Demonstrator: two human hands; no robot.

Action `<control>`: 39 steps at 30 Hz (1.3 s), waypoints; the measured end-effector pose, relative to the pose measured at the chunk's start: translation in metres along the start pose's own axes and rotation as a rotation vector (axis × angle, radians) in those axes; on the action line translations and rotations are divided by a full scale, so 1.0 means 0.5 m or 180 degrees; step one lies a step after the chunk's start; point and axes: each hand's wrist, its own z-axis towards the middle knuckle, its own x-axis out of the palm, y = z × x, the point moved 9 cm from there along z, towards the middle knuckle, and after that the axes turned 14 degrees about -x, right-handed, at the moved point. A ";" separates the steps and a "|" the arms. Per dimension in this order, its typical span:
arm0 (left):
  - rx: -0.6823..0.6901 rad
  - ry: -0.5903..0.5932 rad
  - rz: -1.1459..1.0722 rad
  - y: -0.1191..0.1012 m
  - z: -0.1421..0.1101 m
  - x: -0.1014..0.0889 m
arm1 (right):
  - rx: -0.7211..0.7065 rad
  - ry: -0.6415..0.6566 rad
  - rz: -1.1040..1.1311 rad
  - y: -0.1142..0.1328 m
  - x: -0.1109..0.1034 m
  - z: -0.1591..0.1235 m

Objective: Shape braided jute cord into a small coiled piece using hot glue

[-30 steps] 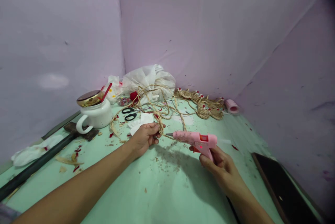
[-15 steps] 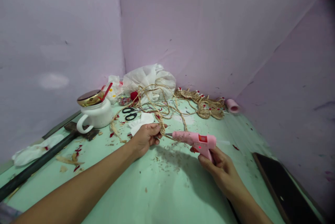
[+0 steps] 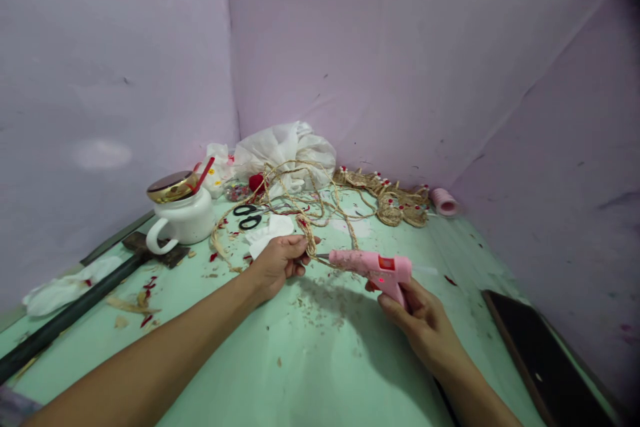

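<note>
Between the thumb and fingers of my left hand (image 3: 281,263) is a looped piece of braided straw cord (image 3: 309,235), held just above the table. Around the handle of a pink glue gun (image 3: 363,262) my right hand (image 3: 423,317) is closed, with a finger by the trigger. The gun's metal nozzle points left and meets or nearly meets the cord loop. A small red light glows on its side, and a clear glue stick (image 3: 425,271) juts from the back. From the held piece, more cord (image 3: 285,177) trails in loose loops behind.
Black-handled scissors (image 3: 249,221) lie beside white paper (image 3: 273,230). A white mug (image 3: 193,219) and a hammer (image 3: 115,280) are at left. Finished-looking woven straw pieces (image 3: 400,206), a pink roll (image 3: 444,202) and a plastic bag (image 3: 295,147) stand at the back. A dark phone (image 3: 543,360) lies right.
Almost nothing differs. The glue gun and my right hand have shifted very slightly, while my left hand and the cord stay in place.
</note>
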 end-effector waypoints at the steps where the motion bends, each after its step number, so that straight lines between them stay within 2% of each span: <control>1: 0.0003 0.0001 0.0014 0.000 0.000 0.000 | -0.0013 -0.0010 -0.0015 -0.001 -0.001 0.000; 39: 0.0210 0.0072 0.0778 -0.001 -0.009 0.022 | -0.0059 -0.0152 -0.0079 0.008 -0.007 0.003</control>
